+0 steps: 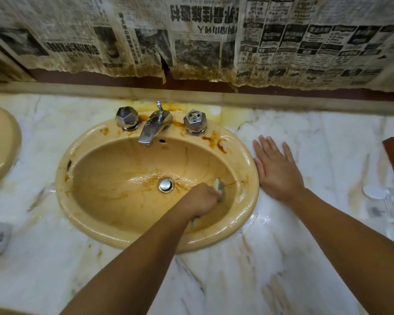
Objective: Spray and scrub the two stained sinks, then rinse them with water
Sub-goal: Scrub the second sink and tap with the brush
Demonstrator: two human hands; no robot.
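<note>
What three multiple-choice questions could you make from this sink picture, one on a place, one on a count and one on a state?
1. Where does the right hand lie?
A on the wall; B flat on the counter, right of the sink; C on a towel.

2. How many faceted knobs flank the faucet?
A one; B three; C two.

3. What is the left hand doing?
A gripping a scrubber inside the sink; B hanging idle; C waving in the air.

Answers:
1. B, its fingers are spread on the marble beside the rim.
2. C, one knob stands on each side of the spout.
3. A, its fingers are curled round the scrubber near the drain.
</note>
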